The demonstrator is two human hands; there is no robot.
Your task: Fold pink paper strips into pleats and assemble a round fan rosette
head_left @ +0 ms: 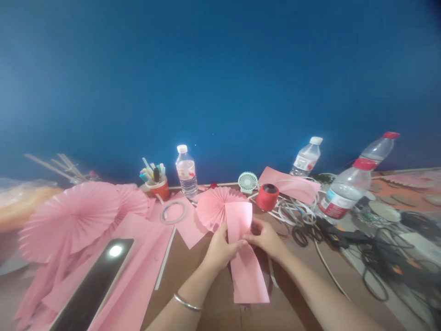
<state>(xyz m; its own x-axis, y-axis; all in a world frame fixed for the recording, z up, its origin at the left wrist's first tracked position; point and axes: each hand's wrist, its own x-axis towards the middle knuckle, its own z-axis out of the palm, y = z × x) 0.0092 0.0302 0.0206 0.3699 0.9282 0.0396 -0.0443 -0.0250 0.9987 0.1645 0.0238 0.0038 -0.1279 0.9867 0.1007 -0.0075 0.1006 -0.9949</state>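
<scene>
A long pink paper strip (248,276) hangs between my hands, its lower end over the brown table (186,276). My left hand (222,248) grips its left edge, thumb across the front and fingers hidden behind. On the right edge, my right hand (265,236) pinches the same strip, thumb tip near my left thumb. A round pleated pink paper fan (212,207) lies just behind the strip, which partly covers it.
Left: larger pleated fans (76,214), pink sheets (138,276), a dark phone-like slab (94,285), a pen cup (158,186). Behind: a bottle (186,172), a small fan (247,182), a red spool (267,197). Right: white cables (292,209), black scissors (306,233), a large bottle (347,191).
</scene>
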